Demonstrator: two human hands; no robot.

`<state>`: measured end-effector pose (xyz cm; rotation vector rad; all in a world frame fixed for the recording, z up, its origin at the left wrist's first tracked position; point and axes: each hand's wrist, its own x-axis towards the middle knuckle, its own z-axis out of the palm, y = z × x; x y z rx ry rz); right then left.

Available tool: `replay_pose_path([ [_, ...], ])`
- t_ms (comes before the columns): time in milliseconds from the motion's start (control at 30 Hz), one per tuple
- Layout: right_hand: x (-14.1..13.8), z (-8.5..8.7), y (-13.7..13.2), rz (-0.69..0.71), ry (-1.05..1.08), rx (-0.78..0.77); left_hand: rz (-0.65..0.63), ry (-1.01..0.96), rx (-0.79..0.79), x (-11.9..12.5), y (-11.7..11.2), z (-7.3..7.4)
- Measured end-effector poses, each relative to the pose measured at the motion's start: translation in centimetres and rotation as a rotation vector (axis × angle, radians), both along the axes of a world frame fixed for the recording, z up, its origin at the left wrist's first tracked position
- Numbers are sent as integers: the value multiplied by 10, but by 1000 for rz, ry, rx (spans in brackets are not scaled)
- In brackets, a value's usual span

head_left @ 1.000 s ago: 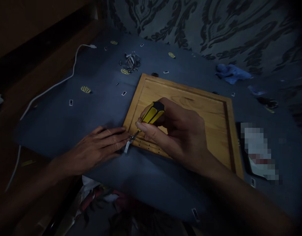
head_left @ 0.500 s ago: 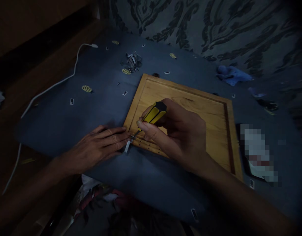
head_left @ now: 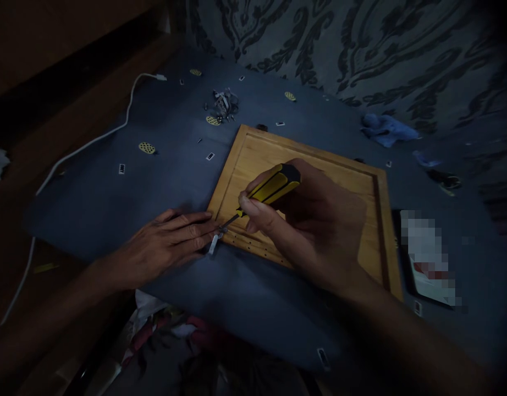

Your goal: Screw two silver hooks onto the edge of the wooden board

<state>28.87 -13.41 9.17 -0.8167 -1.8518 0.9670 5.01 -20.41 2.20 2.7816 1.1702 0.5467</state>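
The rectangular honey-coloured wooden panel with a raised border (head_left: 257,159) lies flat on the dark blue tabletop (head_left: 97,203), in front of us. Our right hand (head_left: 319,225) is closed around a yellow-and-black screwdriver with a slim metal shaft (head_left: 274,184), its tip down at the panel's near left corner. There, a small pale metal fitting (head_left: 213,244) juts out past the edge. Our left hand (head_left: 166,239) is spread flat with the fingers loosely together, its fingertips at that corner, beside the fitting.

As we judge it, this corner is partway through: the fitting is in place against the wood, but we cannot tell whether its screw is seated, or which way it is turning. Along the near border, several small dark holes (head_left: 248,248) show nothing fixed in them. Beyond the panel, a jumbled heap of grey metal hardware (head_left: 225,103) lies loose, apparently unused.
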Motion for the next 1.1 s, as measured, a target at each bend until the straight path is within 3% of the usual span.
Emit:
replay_pose_path([
  [467, 0, -5, 4, 59, -46, 48, 21, 15, 57, 0, -2, -2],
  [667, 6, 6, 8, 274, -51, -87, 26, 24, 135, 3, -1, 0],
  [867, -2, 0, 7, 206, 83, -190, 10, 35, 132, 1, 1, 0],
  [1100, -1, 8, 13, 306, 32, -213, 2, 51, 139, 2, 1, 1],
])
